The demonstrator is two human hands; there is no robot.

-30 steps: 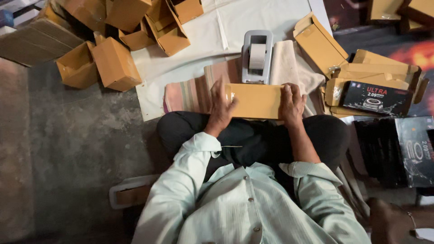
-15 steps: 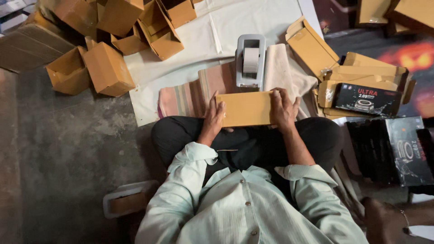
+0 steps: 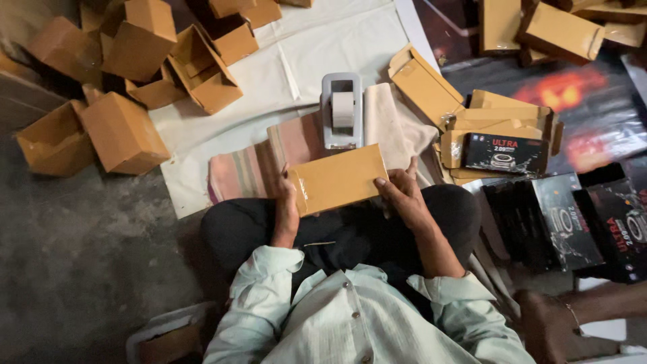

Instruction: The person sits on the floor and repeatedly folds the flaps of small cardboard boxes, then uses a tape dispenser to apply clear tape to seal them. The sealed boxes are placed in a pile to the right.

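We hold one flat brown box over our lap, tilted a little, with a hand at each short end so its broad face looks up at us. Our left hand wraps the near left edge, its grip clamped on the box with the thumb over the top; our right hand presses the right end, fingers spread and closed against the cardboard. Held this way the box stays steady between both palms.

Just beyond the box stands one grey tape dispenser on a folded striped cloth, within easy reach. The cloth lies on a white sheet spread over the floor.

To the left we count about seven made-up brown cartons, heaped loosely, some open. To the right lies a stack of flat unfolded cartons with one black printed packet on top, and at least three more black packets beside it. Another person's hand shows at the lower right.
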